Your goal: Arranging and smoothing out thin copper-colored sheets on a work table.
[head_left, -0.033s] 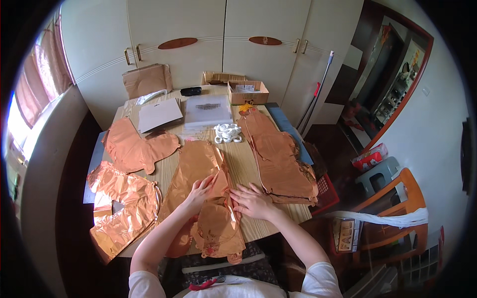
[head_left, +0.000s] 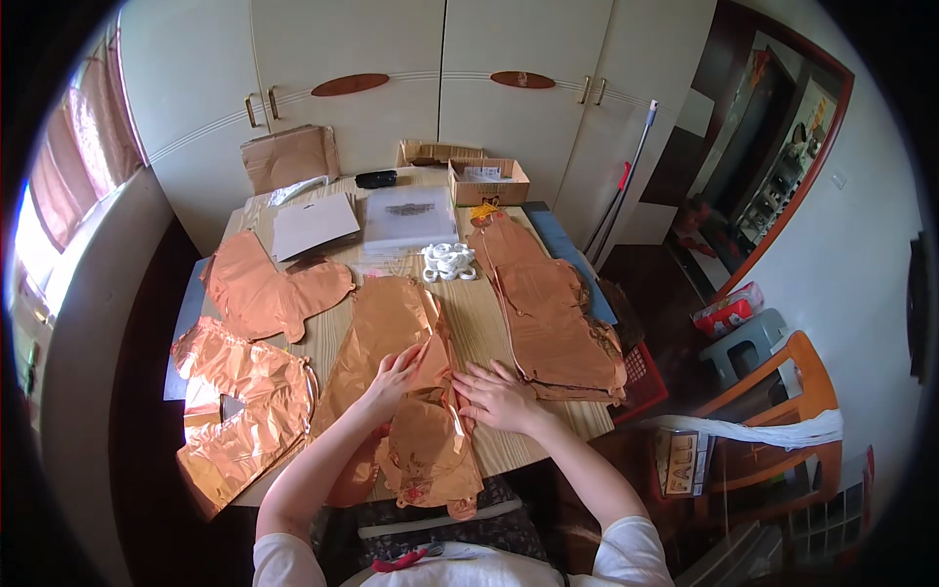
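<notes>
A copper-coloured flat foil balloon (head_left: 377,318) lies lengthwise before me, its near part folded and hanging slightly past the table's front edge. My left hand (head_left: 394,382) rests on its middle, fingers stretched out and lying against the foil. Along the balloon's right edge lies my right hand (head_left: 497,396), palm down with fingers spread, the fingertips touching the foil. Two more flat foil pieces, a matte one (head_left: 264,289) and a shiny crinkled one (head_left: 245,396), lie to the left. On the right is a thick stack of matching foil balloons (head_left: 548,303).
Behind the balloon sit a bundle of white ribbon (head_left: 449,261), clear plastic bags (head_left: 406,220), white card sheets (head_left: 313,227) and a cardboard box (head_left: 509,184). A black tray (head_left: 376,180) stands farther back. A wooden chair (head_left: 817,391) with white strands is at the right.
</notes>
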